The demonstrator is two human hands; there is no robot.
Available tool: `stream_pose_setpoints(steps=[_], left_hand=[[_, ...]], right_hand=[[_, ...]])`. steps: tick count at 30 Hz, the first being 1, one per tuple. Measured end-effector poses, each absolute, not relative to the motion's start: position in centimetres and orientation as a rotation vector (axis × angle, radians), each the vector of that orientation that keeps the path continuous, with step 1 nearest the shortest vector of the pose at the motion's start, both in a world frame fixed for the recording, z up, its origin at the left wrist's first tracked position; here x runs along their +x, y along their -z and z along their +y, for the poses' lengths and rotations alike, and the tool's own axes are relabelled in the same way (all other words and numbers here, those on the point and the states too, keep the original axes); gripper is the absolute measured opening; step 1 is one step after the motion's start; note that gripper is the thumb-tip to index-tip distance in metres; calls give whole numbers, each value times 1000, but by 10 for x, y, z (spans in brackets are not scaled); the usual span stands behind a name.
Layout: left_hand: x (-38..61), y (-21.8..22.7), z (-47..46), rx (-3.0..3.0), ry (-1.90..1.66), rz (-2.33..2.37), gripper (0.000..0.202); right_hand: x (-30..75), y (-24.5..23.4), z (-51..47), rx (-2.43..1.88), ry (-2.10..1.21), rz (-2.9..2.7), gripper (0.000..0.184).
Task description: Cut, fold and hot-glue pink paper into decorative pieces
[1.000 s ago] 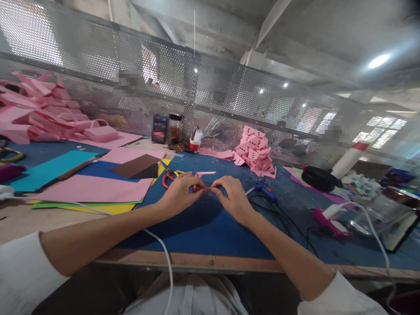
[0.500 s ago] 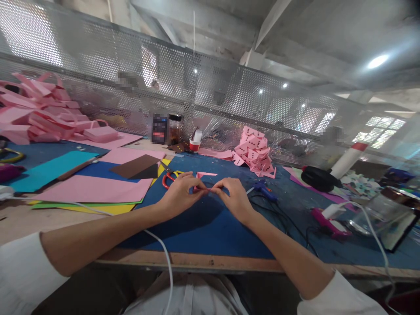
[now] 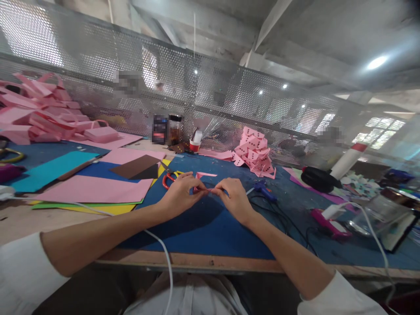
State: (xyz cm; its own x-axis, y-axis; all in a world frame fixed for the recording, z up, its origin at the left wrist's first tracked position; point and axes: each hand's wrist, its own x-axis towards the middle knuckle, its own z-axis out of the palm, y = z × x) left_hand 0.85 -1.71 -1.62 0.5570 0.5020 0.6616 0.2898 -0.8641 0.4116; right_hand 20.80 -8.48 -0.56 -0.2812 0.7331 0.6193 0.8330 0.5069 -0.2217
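Both my hands meet over the blue work mat point(image 3: 203, 236), pinching a small piece of pink paper point(image 3: 206, 175) between them. Its far end sticks out as a folded strip beyond the fingers; the rest is mostly hidden. My left hand point(image 3: 182, 192) grips it with thumb and forefinger. Close by on the right, the fingertips of my right hand point(image 3: 233, 197) pinch the near end. Red-handled scissors point(image 3: 169, 178) lie just behind the left hand. A blue glue gun point(image 3: 265, 190) rests to the right of the right hand.
Coloured paper sheets point(image 3: 95, 189) are stacked at left, below a heap of pink paper baskets point(image 3: 39, 113). Pink dotted cut-outs point(image 3: 254, 151) are piled at the back. A magenta power strip point(image 3: 331, 224), a clear jar point(image 3: 374, 214) and a white cable point(image 3: 166, 253) are around me.
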Motion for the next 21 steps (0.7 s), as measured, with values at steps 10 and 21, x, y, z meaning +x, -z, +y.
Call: stream_pose_setpoints(steps=[10, 21], left_hand=[[6, 6, -23, 2494, -1105, 672, 28], [-3, 7, -1, 2420, -1179, 689, 35]], right_hand=[[209, 6, -85, -1267, 143, -2074, 25], [209, 4, -86, -1248, 121, -2074, 19]])
